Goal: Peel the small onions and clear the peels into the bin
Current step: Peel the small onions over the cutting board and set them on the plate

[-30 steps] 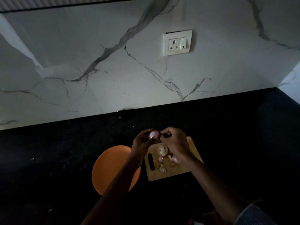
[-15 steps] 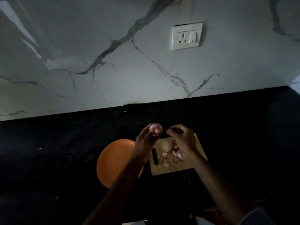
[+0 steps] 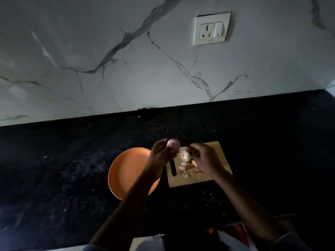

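Note:
My left hand (image 3: 161,154) holds a small pinkish onion (image 3: 174,144) at its fingertips, raised above the left end of a wooden cutting board (image 3: 217,151). My right hand (image 3: 203,158) hovers over the board just right of the onion, fingers curled; whether a scrap of peel is pinched in them is too dark to tell. A second pale onion (image 3: 185,154) lies on the board beneath the hands. Loose peels (image 3: 184,169) are scattered on the board beside it.
An orange plate (image 3: 126,171) sits left of the board on the black counter (image 3: 63,169). A marble-patterned wall with a socket (image 3: 212,28) rises behind. White and red items (image 3: 233,236) show at the bottom edge near my body.
My hands have parted: the right hand pulled away from the onion and dropped toward the board, while the left hand kept the onion raised. The camera view shifted slightly.

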Tool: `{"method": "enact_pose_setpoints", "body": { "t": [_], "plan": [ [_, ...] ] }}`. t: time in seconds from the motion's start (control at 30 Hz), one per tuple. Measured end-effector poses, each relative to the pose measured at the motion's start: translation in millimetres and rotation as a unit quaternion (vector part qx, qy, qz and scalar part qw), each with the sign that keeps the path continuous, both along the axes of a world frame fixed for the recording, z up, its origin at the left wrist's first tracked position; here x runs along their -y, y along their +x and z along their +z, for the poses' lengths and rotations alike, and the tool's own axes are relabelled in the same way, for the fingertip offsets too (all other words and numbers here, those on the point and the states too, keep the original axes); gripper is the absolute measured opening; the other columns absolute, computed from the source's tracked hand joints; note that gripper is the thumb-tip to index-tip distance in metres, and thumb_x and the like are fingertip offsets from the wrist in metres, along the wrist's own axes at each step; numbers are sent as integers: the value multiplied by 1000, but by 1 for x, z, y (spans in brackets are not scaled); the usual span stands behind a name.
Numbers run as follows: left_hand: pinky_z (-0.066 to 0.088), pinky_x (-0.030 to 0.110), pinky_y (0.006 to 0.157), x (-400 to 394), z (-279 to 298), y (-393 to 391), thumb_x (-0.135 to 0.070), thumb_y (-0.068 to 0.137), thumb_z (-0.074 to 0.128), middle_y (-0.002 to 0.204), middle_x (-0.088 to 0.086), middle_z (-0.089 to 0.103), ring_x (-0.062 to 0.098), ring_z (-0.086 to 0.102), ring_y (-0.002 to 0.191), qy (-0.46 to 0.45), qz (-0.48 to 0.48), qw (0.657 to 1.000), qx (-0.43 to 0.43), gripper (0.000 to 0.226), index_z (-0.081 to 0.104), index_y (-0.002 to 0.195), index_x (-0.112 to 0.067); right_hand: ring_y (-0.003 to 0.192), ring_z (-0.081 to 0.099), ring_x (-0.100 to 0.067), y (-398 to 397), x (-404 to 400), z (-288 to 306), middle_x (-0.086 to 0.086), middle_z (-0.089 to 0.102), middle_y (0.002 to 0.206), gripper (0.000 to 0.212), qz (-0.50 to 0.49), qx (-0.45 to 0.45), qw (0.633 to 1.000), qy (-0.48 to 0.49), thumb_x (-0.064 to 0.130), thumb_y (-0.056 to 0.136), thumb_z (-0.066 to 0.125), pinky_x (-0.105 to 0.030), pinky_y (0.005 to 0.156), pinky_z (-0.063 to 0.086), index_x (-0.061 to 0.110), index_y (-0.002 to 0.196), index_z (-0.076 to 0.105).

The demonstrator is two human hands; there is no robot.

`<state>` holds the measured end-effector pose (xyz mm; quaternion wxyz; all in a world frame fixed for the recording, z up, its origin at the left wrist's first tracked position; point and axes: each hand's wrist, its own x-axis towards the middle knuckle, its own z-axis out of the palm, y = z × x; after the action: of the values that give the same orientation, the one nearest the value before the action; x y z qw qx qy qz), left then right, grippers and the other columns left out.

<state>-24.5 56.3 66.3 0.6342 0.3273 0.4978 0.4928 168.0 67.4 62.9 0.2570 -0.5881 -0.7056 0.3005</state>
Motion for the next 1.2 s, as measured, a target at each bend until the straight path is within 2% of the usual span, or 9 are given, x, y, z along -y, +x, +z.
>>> {"method": "enact_pose_setpoints", "body": {
  "t": [0.13,0.2,0.27,0.43,0.53,0.6,0.93,1.07,1.2],
  "plan": [
    [53,29,87,4,13,3,-22,96,55,95,-3,73,17,67,94,42,-47,998,-25,25,77,91,-33,105,65,2,-7,-15,31,11,68,118,35,53,-93,993,43,24,95,68,-7,87,48,20,129,66],
    [54,28,88,3,15,2,-25,94,58,104,7,72,20,66,101,56,-49,997,-25,19,74,103,-24,108,64,2,-9,-19,36,7,70,121,36,85,-77,992,52,23,94,70,-9,91,48,18,129,67],
    [55,27,86,1,15,0,-26,93,60,114,18,70,24,67,106,61,-41,996,-40,29,66,118,-12,108,65,2,-8,-19,36,4,71,121,36,99,-63,991,61,23,94,70,-9,91,48,17,129,67],
    [55,31,87,-1,14,-1,-25,91,64,116,21,70,28,68,109,62,-44,996,-54,42,61,125,0,102,66,4,-8,-17,32,3,73,116,35,96,-55,991,76,20,93,71,-7,85,50,16,127,68],
    [54,39,94,-2,15,0,-23,94,64,114,22,70,27,68,106,69,-48,995,-58,36,64,122,-1,98,70,-3,-12,-13,29,2,74,112,32,71,-43,993,82,21,91,73,-16,83,56,15,122,70],
    [55,35,90,-2,15,1,-20,95,63,107,17,72,22,68,99,80,-50,993,-67,27,67,117,-5,97,70,-4,-15,-10,28,1,74,112,31,53,-39,994,86,20,90,73,-21,83,58,12,120,70],
    [53,29,80,-2,15,6,-28,88,68,105,13,72,17,68,93,105,-28,991,-74,38,67,118,-4,83,69,-5,-27,-6,28,4,74,92,12,-33,-44,994,93,22,89,75,-19,68,57,16,99,70],
    [53,38,89,-5,9,-2,-20,93,66,116,19,69,28,67,105,113,-37,991,-67,38,62,125,0,80,68,4,-27,-9,31,8,74,89,10,-76,-88,990,84,17,87,76,-5,65,49,15,96,73],
    [51,40,98,-4,10,-8,-12,101,55,128,19,65,35,61,121,123,-76,988,-44,32,59,131,-1,77,68,5,-26,-12,29,12,74,82,4,-131,-161,977,38,22,87,74,-11,64,50,22,91,74]
  ]
}}
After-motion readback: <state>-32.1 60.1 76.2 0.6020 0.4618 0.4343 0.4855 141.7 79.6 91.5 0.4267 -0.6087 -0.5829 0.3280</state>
